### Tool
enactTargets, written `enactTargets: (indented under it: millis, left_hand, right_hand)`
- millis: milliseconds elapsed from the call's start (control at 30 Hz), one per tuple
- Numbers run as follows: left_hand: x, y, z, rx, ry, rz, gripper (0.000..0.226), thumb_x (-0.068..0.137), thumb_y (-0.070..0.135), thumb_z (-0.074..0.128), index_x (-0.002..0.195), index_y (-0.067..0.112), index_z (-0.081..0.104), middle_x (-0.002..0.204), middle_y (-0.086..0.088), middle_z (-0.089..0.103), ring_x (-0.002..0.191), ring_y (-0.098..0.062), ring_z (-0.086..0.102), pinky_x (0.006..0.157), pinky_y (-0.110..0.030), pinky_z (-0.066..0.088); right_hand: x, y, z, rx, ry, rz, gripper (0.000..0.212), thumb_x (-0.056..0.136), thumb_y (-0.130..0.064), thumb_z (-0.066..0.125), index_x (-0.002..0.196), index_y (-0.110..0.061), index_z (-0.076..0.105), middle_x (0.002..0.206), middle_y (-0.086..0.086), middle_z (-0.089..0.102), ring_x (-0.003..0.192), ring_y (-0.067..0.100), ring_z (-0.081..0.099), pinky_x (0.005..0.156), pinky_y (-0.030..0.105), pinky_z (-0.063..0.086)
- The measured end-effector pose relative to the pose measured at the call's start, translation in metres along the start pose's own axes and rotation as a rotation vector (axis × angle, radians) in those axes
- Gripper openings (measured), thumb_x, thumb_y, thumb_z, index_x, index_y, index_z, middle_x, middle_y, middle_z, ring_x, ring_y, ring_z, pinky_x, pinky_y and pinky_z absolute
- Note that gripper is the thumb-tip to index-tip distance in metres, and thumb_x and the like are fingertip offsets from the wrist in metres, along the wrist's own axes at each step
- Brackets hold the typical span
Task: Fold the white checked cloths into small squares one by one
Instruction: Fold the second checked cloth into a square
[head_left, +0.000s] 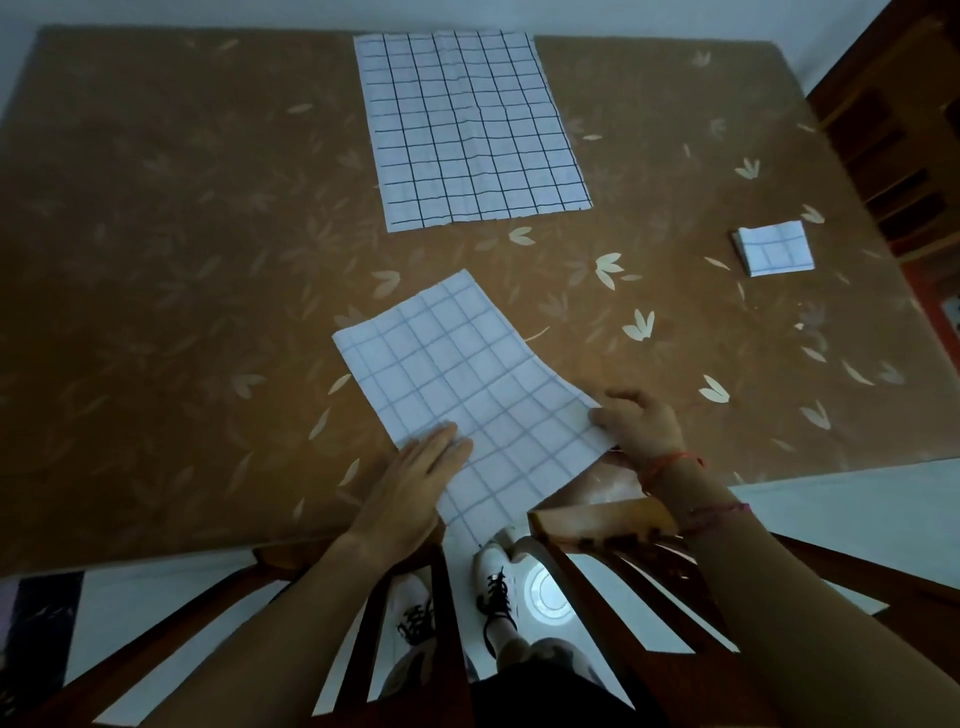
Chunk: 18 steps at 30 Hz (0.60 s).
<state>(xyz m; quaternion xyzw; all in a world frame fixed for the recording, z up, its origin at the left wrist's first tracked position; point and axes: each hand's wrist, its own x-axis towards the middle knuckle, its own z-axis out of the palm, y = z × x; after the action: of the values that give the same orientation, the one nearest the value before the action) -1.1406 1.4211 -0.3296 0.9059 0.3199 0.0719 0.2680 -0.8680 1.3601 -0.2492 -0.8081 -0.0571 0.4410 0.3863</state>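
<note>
A white checked cloth (457, 374), folded into a long rectangle, lies slanted at the table's near edge, its lower end hanging past the edge. My left hand (415, 478) rests flat on the cloth's near left edge with straight fingers. My right hand (636, 423) pinches the cloth's right corner between thumb and fingers. A larger unfolded checked cloth (467, 124) lies flat at the far middle of the table. A small folded square stack (774, 248) sits at the right.
The table (182, 260) wears a brown leaf-patterned cover. A wooden chair back (597, 525) stands between me and the table edge. A dark wooden shelf (893, 145) is at the far right. My shoes show on the floor below.
</note>
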Motion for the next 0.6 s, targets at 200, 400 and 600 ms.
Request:
enactTargets:
  millis: [200, 400, 600]
  left_hand:
    - [-0.005, -0.017, -0.017, 0.011, 0.060, -0.069, 0.060, 0.084, -0.009, 0.032, 0.140, 0.006, 0.047, 0.146, -0.016, 0.043, 0.136, -0.026, 0.036, 0.110, -0.047, 0.034]
    - [-0.013, -0.029, -0.025, -0.103, 0.145, -0.148, 0.049, 0.079, -0.014, 0.056, 0.122, 0.006, 0.064, 0.128, -0.013, 0.061, 0.118, -0.029, 0.056, 0.103, -0.042, 0.043]
    - [-0.013, -0.032, -0.047, -0.267, 0.223, -0.285, 0.032, 0.079, -0.008, 0.069, 0.108, 0.006, 0.071, 0.108, -0.006, 0.070, 0.100, -0.015, 0.062, 0.090, -0.011, 0.042]
  right_hand:
    - [-0.006, 0.002, -0.016, -0.060, -0.203, -0.046, 0.016, 0.083, -0.004, 0.066, 0.097, -0.011, 0.070, 0.085, 0.006, 0.066, 0.066, 0.022, 0.063, 0.049, 0.028, 0.054]
    - [0.000, 0.007, -0.019, -0.047, -0.420, -0.069, 0.027, 0.083, 0.008, 0.058, 0.099, -0.007, 0.075, 0.117, 0.026, 0.064, 0.099, 0.046, 0.065, 0.082, 0.048, 0.057]
    - [0.004, -0.010, -0.014, -0.150, -0.577, -0.229, 0.042, 0.079, 0.024, 0.052, 0.107, -0.001, 0.069, 0.102, 0.020, 0.072, 0.082, 0.027, 0.072, 0.073, 0.037, 0.053]
